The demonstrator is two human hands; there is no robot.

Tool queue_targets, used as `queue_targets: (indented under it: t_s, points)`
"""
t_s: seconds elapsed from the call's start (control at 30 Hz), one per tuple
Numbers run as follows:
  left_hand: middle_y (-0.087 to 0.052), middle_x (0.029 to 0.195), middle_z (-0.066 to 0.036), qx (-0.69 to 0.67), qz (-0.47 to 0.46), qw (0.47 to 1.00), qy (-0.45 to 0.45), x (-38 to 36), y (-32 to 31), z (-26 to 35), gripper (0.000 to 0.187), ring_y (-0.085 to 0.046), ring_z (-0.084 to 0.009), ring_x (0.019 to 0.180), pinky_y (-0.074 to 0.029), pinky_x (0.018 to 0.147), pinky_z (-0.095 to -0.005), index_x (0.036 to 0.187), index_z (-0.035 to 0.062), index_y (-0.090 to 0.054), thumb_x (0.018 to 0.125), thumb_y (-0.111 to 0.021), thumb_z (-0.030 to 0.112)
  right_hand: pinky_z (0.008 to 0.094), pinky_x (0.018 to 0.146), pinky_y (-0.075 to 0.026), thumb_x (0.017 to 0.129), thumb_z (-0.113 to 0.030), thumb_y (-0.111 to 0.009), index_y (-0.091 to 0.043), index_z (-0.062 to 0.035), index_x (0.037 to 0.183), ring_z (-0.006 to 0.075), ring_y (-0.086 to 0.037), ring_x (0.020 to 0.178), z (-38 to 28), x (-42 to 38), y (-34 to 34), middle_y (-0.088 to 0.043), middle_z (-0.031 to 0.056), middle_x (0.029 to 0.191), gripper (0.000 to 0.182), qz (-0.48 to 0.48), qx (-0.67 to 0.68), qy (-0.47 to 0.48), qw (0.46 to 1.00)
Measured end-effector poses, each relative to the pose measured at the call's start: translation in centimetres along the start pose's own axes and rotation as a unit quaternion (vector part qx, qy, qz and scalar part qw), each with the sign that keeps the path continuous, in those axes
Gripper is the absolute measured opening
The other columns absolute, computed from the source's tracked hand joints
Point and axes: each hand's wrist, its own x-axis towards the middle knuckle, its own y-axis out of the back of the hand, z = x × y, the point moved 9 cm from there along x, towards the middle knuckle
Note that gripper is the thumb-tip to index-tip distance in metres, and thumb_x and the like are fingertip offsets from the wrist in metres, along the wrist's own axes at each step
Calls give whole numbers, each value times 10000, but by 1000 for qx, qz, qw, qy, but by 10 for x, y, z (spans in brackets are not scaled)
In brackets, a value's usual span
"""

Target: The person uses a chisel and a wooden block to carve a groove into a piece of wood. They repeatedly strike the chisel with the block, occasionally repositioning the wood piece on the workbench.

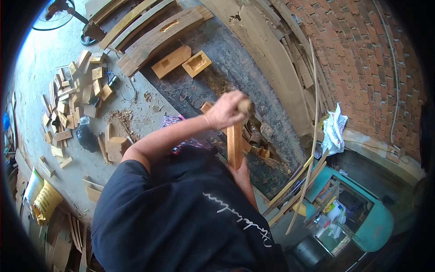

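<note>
My left hand (225,111) is closed around a round-ended wooden tool (246,107), slightly blurred; the rest of the tool is hidden by the hand. Just below it, a long reddish-brown wood block (234,147) points up toward the left hand. My right hand (243,176) grips the block's lower end, its fingers partly hidden behind the wood. Another wooden piece (206,107) shows partly behind my left wrist. Farther forward lie two wood blocks with carved recesses, a brown one (164,68) and a lighter one (205,59).
Thick planks (158,41) lie ahead, and long boards (267,59) lean along the brick wall (349,59). Cut wood blocks (72,99) are heaped on the left floor near a black bag (86,137). A teal cabinet (375,226) stands at right beside long sticks (301,195).
</note>
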Motion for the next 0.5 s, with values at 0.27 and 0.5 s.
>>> queue_targets:
  t_s: [0.27,0.5]
  points:
    - [-508,905,-101,35,14,991,-132,-30,-39,5,326,-564,-330,857,-456,717,-440,1004,124,-600,732,-772,172,497,893,-489,784,-396,-792,-442,-39,1239,451,-637,1071,-6,-3,7,-655,278,1118,676,3,20,0,1000]
    - [-520,900,-80,50,47,990,-122,-34,-42,12,278,-571,-301,845,-444,739,-414,993,136,-602,753,-740,160,478,875,-498,784,-361,-786,-489,-56,1202,420,-658,1031,-2,-5,33,-672,242,1079,596,0,46,-38,998]
